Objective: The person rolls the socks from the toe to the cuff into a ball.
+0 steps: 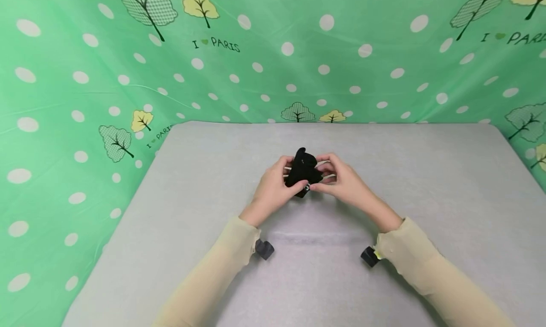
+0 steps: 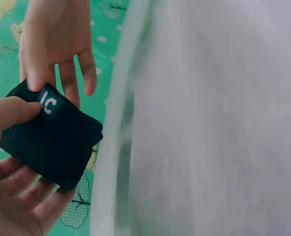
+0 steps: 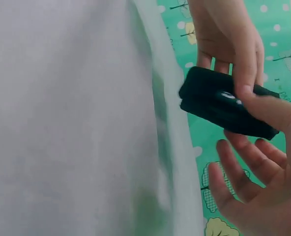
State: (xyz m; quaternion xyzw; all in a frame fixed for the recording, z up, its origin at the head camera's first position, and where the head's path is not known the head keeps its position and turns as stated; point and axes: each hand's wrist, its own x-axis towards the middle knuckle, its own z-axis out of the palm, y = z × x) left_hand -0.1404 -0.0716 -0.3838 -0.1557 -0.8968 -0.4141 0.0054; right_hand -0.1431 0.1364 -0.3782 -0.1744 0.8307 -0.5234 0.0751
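Note:
A folded piece of black cloth (image 1: 304,170), with small white letters on one face, is held up between both hands. In the head view a narrow end of it sticks up at the top. My left hand (image 1: 273,187) grips its left side, thumb across the front near the letters and fingers behind. My right hand (image 1: 343,182) pinches the right side with the thumb beside the letters. In the right wrist view, the other fingers (image 3: 234,172) of that hand are spread below the cloth (image 3: 209,98). The left wrist view shows the flat lettered face of the cloth (image 2: 52,142).
Beneath the hands lies a grey tabletop (image 1: 204,185). A green sheet (image 1: 264,71) with white dots and printed trees hangs behind and to the left of it. Small black devices (image 1: 264,249) sit at both sleeve cuffs (image 1: 239,237).

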